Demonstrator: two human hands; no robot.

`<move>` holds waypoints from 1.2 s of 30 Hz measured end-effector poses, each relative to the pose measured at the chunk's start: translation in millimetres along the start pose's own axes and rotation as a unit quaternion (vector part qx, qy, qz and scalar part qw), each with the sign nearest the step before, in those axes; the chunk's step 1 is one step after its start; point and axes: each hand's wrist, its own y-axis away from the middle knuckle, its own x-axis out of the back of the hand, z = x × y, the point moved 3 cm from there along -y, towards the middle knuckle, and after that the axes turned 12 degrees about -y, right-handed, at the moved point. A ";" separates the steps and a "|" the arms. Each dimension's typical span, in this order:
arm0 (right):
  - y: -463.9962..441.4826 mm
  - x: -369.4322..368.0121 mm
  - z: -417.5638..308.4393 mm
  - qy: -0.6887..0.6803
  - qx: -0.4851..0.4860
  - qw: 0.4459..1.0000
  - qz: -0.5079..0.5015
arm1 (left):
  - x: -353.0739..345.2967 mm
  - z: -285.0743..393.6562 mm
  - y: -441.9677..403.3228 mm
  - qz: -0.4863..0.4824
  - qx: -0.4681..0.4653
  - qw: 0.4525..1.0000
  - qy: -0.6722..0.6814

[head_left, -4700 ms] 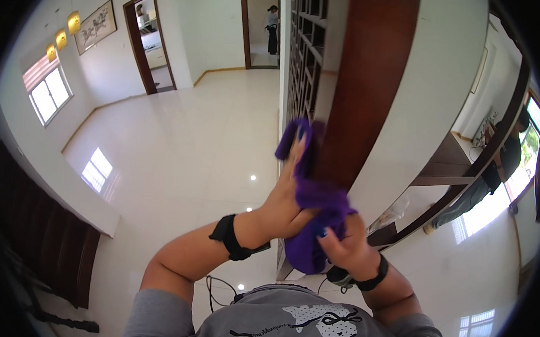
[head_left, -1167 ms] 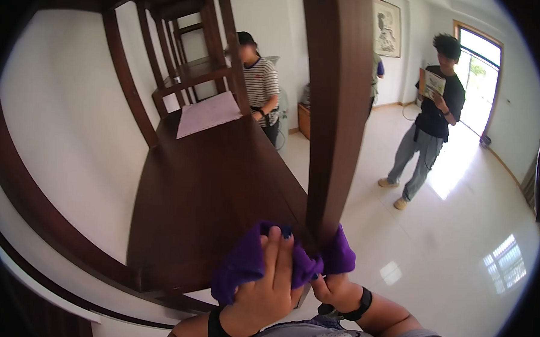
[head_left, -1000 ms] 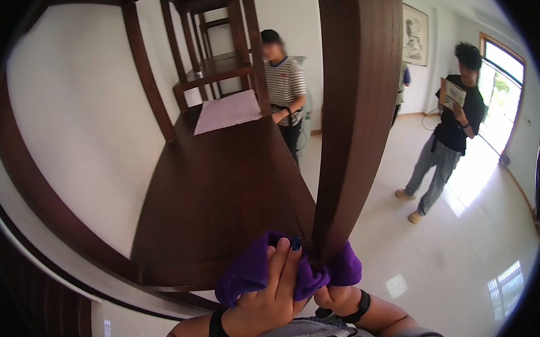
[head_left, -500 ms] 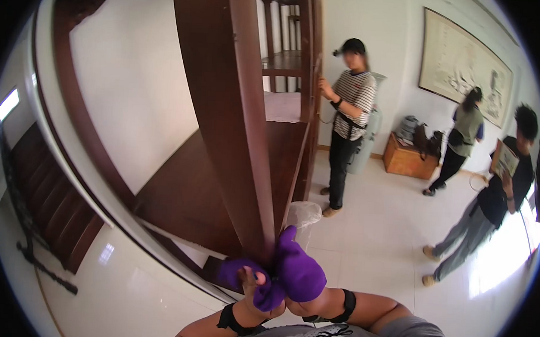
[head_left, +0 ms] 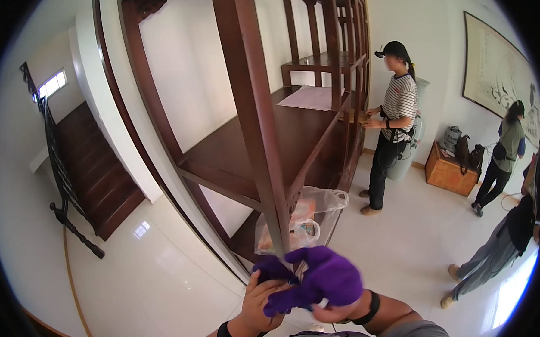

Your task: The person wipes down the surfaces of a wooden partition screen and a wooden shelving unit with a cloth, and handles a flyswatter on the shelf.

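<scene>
A purple cloth (head_left: 331,276) is bunched around the lower part of a dark wooden post (head_left: 254,107) at the front corner of a shelf unit. My left hand (head_left: 261,303) grips the cloth on the post's left side, fingers bent. On the right, my right hand (head_left: 336,307) is mostly covered by the cloth and closed on it. Behind the post lies a brown shelf board (head_left: 231,152) with a pale pink sheet (head_left: 309,98) farther back. A clear plastic bag (head_left: 319,210) with orange contents sits on the lower shelf, just beyond the cloth.
A person in a striped shirt (head_left: 399,102) stands at the unit's far end. Two more people are at the right, one in a green vest (head_left: 512,137). A wooden box (head_left: 450,170) with bags stands by the wall. Dark stairs (head_left: 95,173) with a railing are left.
The view has turned and tilted, bringing the stairs and plastic bag into fuller sight. My hands and the cloth, earlier by the shelf board, are now lower on the post.
</scene>
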 end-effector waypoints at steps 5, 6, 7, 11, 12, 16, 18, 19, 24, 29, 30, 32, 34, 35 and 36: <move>55.2 21.5 -14.7 -0.006 0.033 0.974 0.225 | 21.0 10.8 44.7 -0.091 0.035 0.995 -0.035; 66.9 24.3 -15.0 0.044 0.026 0.979 0.197 | 22.2 7.7 59.7 -0.088 0.052 0.994 -0.045; 73.8 22.3 -17.2 0.092 0.016 0.982 0.166 | 26.0 9.9 71.4 -0.085 0.072 0.992 -0.055; 84.1 8.7 -32.0 0.125 -0.068 0.980 0.141 | 44.7 13.8 80.6 -0.151 0.127 0.976 -0.094; 87.0 7.9 -32.7 0.122 -0.077 0.980 0.137 | 48.7 16.7 77.9 -0.175 0.148 0.968 -0.100; 66.7 12.9 -40.9 0.133 -0.046 0.989 0.044 | 61.5 24.7 66.9 -0.321 0.249 0.895 -0.184; 53.3 24.7 -36.5 0.132 -0.047 0.990 -0.017 | 64.0 23.7 57.3 -0.346 0.300 0.872 -0.174; 47.6 33.5 -32.7 0.117 -0.054 0.991 -0.031 | 64.3 21.5 50.1 -0.342 0.356 0.863 -0.111; 29.1 66.0 -13.6 -0.062 -0.161 0.981 -0.094 | 47.4 14.9 16.3 -0.087 0.453 0.853 0.245; -13.6 72.6 -11.9 -0.127 -0.063 0.952 -0.272 | 31.5 26.6 -28.3 0.098 0.270 0.928 0.237; -20.2 69.9 -4.7 -0.146 -0.073 0.938 -0.307 | 29.1 30.1 -42.2 0.105 0.232 0.939 0.233; -50.2 65.2 -11.9 -0.128 -0.055 0.933 -0.332 | 27.9 38.9 -74.8 0.113 0.161 0.954 0.224; -81.8 61.7 -14.2 -0.096 -0.041 0.933 -0.344 | 28.2 33.6 -95.5 0.123 0.158 0.945 0.258; -98.9 59.9 -16.4 -0.077 -0.038 0.937 -0.337 | 36.9 34.1 -112.5 0.112 0.143 0.959 0.219; -114.7 54.4 -18.9 -0.131 -0.017 0.948 -0.290 | 45.7 34.6 -129.7 0.103 0.128 0.970 0.180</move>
